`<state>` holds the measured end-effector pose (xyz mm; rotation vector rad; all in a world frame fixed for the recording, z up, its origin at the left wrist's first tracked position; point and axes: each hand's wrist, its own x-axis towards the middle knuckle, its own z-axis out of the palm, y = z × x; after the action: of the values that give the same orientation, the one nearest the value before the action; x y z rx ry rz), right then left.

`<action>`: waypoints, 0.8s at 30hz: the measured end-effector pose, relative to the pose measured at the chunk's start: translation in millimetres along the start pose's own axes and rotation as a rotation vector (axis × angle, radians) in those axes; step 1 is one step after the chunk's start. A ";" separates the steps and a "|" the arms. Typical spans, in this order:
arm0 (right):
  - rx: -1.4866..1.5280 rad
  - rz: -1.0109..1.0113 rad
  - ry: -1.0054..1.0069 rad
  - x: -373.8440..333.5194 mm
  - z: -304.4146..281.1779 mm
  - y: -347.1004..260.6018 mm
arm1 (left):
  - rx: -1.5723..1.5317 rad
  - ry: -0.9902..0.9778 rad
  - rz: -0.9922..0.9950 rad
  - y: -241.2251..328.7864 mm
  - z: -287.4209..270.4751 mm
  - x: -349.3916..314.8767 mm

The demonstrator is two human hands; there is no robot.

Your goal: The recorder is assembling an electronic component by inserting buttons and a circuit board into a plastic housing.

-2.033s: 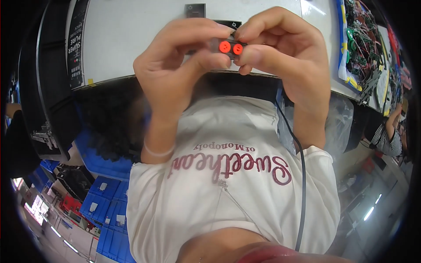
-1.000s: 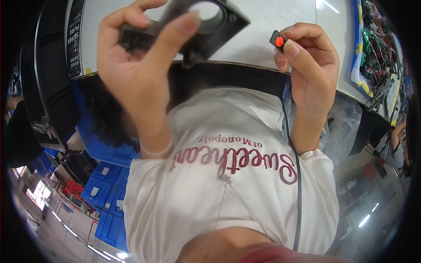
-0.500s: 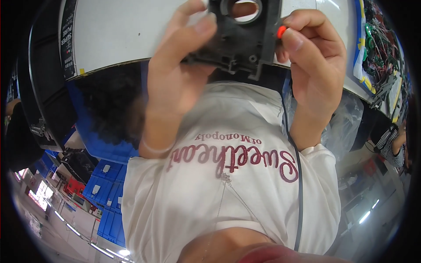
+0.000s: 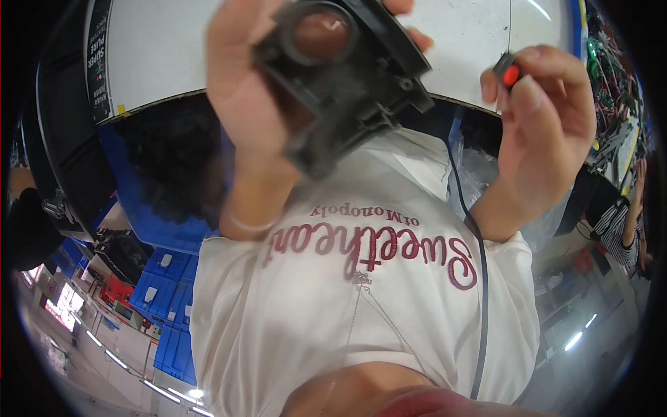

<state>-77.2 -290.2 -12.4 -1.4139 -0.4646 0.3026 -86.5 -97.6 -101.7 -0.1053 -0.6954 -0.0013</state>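
My left hand [image 4: 240,90] is wrapped round a black plastic housing [image 4: 368,80], with its fingertips showing past the far side. The housing has a large round opening and small moulded posts and tabs along its edge; it is tilted and slightly blurred. Off to the right, apart from the housing, my right hand [image 4: 545,132] pinches a small black part with a round red face [image 4: 511,75] between thumb and fingers. It looks like a small push-button switch, though its exact kind is unclear.
A white worktop [image 4: 167,48] lies beyond my hands. Wires and green boards [image 4: 611,97] are heaped at the right. A blue bin [image 4: 149,222] with dark contents is at left, above blue crates [image 4: 163,285]. A striped sleeve of another person [image 4: 615,226] shows far right.
The housing has turned and come lower and to the left in my left hand. My right hand has moved away to the right with the small red-faced part, now more fully visible.
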 end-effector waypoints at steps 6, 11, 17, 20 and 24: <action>-0.248 -0.141 -0.011 -10.9 37.5 3.0 | 0.427 0.701 0.059 -22.8 81.9 13.1; -0.602 -0.257 -0.026 -11.4 38.4 0.1 | 0.448 0.664 0.028 -19.4 87.1 10.9; -0.569 -0.192 0.094 -10.0 44.6 1.3 | 0.482 0.614 0.009 -12.9 85.6 8.0; -0.585 -0.127 0.044 -10.4 45.3 -2.2 | 0.503 0.595 -0.004 -14.2 84.5 6.4; -0.580 -0.028 0.047 -11.3 49.6 -6.6 | 0.520 0.564 -0.025 -18.6 82.6 4.9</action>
<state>-111.4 -253.1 -2.9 -1.9709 -0.5591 0.1109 -136.2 -107.9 -33.8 0.3924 -0.1178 0.1216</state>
